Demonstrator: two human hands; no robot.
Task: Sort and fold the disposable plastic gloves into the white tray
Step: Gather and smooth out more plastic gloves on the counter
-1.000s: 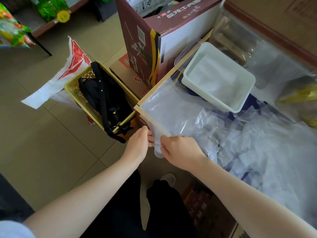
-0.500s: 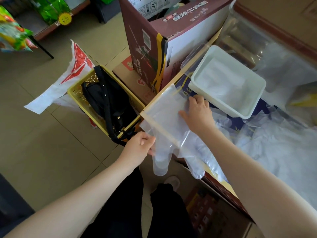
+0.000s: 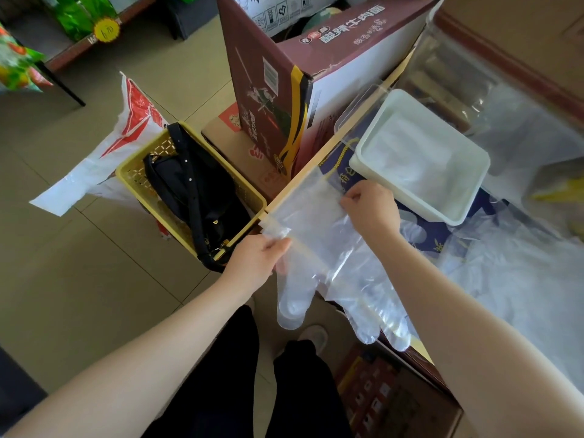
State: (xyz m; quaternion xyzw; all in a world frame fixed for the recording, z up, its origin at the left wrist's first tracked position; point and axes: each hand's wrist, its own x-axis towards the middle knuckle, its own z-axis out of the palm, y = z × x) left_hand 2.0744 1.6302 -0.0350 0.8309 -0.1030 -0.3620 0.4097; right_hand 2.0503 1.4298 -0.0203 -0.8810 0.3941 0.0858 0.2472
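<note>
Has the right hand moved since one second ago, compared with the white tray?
Yes. The right hand went from the table's near edge up toward the white tray, and now pinches the glove close beside it.

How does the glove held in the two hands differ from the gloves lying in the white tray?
The held glove is spread open at the table corner, its fingers hanging over the edge; the gloves in the tray lie as a compact flat stack. The left hand and right hand pinch the held glove; nothing touches the tray gloves inside the white tray. Both are thin, clear plastic.
</note>
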